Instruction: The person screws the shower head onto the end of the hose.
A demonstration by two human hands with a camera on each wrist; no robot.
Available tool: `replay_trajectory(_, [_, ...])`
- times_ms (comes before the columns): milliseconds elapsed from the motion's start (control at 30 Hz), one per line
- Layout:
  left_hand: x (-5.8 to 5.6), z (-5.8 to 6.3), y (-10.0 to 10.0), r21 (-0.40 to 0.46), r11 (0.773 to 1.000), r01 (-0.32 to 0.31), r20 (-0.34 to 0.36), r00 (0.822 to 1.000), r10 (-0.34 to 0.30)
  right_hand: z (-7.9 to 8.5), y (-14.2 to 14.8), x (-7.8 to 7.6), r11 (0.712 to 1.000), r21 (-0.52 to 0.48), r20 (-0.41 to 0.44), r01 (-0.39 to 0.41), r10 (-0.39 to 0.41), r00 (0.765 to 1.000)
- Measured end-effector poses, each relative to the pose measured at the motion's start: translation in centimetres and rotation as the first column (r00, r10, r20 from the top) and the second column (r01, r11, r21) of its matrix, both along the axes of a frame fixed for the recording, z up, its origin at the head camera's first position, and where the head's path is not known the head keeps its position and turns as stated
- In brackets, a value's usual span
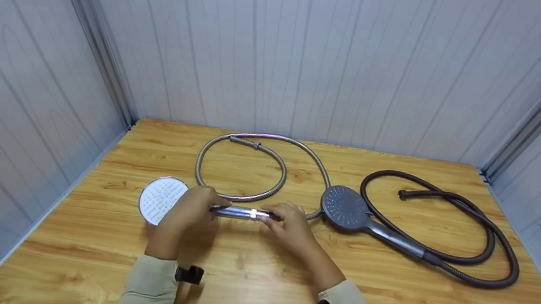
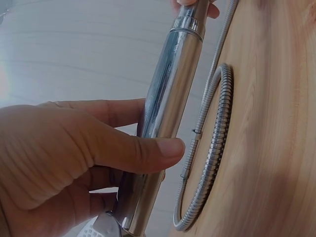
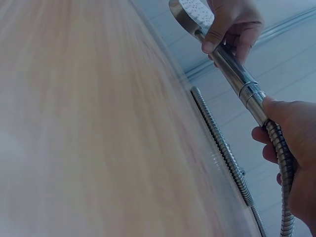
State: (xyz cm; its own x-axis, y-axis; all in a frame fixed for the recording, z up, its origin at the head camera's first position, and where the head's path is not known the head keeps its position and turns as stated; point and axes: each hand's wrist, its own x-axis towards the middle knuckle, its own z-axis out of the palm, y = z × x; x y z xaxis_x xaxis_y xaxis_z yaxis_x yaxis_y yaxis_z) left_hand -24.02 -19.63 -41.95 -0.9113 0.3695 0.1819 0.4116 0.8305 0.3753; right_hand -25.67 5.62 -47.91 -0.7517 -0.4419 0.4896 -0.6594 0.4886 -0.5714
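A chrome shower head (image 1: 161,200) with a white spray face is held above the table, its handle (image 2: 170,94) pointing right. My left hand (image 1: 192,211) grips that handle, thumb across the near side and fingers behind. At the handle's end, my right hand (image 1: 292,225) pinches the metal connector (image 3: 256,104) of a silver shower hose (image 3: 281,148). Connector and handle sit end to end in one line. The hose runs back under the right palm in the right wrist view. On the table its coil (image 1: 277,184) loops behind both hands, with the other end fitting (image 1: 256,145) inside the loop.
A grey shower head (image 1: 345,208) lies to the right, joined to a dark hose (image 1: 494,230) looped on the wooden table (image 1: 249,287). White panel walls (image 1: 279,55) enclose the table at the back and both sides. Wrist cameras (image 1: 189,275) sit on both sleeves.
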Motion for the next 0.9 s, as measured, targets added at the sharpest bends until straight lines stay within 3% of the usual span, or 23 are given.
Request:
replay_trajectory(300, [0.03,0.28,0.24,-0.044,0.999,0.001,0.016,1.000,-0.001,0.10,-0.09,0.21,0.999,-0.048,0.122,-0.017,0.023,0.992])
replay_trajectory(567, [0.12,0.50,0.20,-0.029,1.000,-0.004,0.031,1.000,0.005,0.03,-0.17,-0.05,0.998,-0.060,0.015,-0.027,0.028,0.999])
replay_trajectory(900, [0.26,0.71,0.15,-0.048,0.999,0.007,-0.009,1.000,-0.008,0.18,-0.12,0.01,0.999,-0.046,0.012,-0.016,0.017,1.000])
